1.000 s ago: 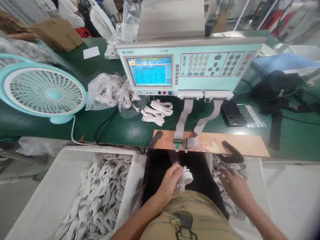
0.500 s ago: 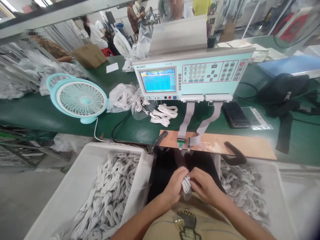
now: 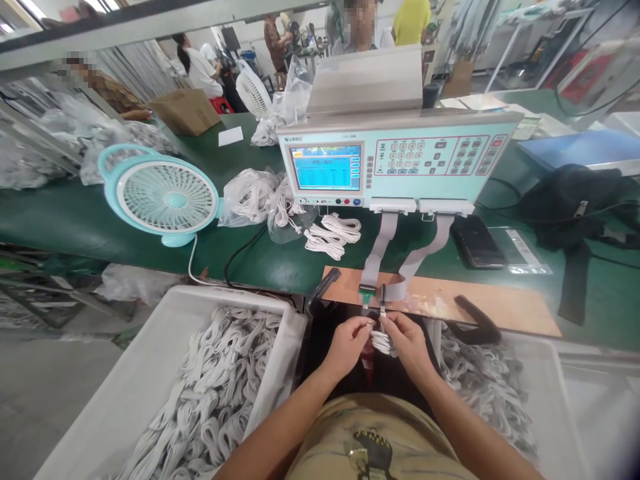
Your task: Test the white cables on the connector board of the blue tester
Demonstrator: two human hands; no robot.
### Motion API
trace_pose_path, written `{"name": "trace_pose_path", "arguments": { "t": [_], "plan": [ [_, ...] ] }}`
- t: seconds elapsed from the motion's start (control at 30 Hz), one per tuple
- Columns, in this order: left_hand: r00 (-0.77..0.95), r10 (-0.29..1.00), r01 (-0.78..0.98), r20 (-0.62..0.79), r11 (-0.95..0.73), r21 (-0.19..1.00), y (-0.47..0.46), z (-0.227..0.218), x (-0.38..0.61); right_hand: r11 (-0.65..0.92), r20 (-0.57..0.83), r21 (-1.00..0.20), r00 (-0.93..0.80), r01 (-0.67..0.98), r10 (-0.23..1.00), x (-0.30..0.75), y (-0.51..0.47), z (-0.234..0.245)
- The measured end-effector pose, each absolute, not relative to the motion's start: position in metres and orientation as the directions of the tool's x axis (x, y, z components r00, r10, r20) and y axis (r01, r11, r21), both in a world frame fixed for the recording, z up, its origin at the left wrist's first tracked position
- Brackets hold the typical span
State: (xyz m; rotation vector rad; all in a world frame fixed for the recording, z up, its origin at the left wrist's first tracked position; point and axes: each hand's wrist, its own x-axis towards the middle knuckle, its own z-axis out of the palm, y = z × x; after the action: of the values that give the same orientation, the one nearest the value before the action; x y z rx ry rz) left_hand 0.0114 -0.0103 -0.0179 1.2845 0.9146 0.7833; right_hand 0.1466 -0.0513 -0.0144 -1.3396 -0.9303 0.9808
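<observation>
My left hand [image 3: 349, 344] and my right hand [image 3: 409, 341] are both closed on a coiled white cable [image 3: 382, 342], one end pinched in each. The ends are raised to the small test sockets [image 3: 374, 297] at the front edge of a brown board [image 3: 480, 303]. Two grey ribbon cables [image 3: 380, 243] run from those sockets up to a pale blue tester [image 3: 400, 160] with a lit screen [image 3: 327, 167]. Whether the plugs sit in the sockets is hidden by my fingers.
A white bin [image 3: 150, 373] full of coiled cables stands at my left, another bin [image 3: 560, 393] at my right. On the green bench [image 3: 65, 220] are a turquoise fan [image 3: 163, 197], bagged cables [image 3: 250, 195], loose coils [image 3: 333, 235], a phone [image 3: 477, 241] and a black bag [image 3: 570, 200]. Other people are working behind.
My right hand came in from the right bin to join the left on the coil. Both hands then rose from my lap to the sockets at the board's edge.
</observation>
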Motion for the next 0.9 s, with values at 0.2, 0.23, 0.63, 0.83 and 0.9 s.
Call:
{"name": "trace_pose_path", "arguments": {
  "t": [0.2, 0.23, 0.63, 0.83, 0.9],
  "plan": [
    [0.492, 0.848, -0.022, -0.198, 0.240, 0.971, -0.003, -0.021, 0.008, -0.027, -0.075, -0.990, 0.363, -0.136, 0.929, 0.140, -0.050, -0.010],
    [0.515, 0.837, 0.014, -0.183, 0.206, 0.979, 0.000, -0.019, 0.005, -0.036, -0.100, -0.984, 0.366, -0.177, 0.925, 0.139, -0.050, -0.010],
    [0.440, 0.889, 0.098, 0.124, -0.185, 0.978, 0.011, -0.009, 0.010, -0.028, -0.129, -0.960, 0.351, -0.280, 0.928, 0.137, -0.048, -0.016],
    [0.354, 0.929, 0.031, 0.108, -0.128, 0.991, 0.007, -0.018, 0.015, -0.048, -0.140, -0.965, 0.352, -0.259, 0.926, 0.138, -0.048, -0.017],
    [0.316, 0.947, -0.022, 0.064, -0.060, 0.998, 0.004, -0.020, 0.019, -0.057, -0.147, -0.964, 0.341, -0.259, 0.928, 0.137, -0.048, -0.016]
  ]
}}
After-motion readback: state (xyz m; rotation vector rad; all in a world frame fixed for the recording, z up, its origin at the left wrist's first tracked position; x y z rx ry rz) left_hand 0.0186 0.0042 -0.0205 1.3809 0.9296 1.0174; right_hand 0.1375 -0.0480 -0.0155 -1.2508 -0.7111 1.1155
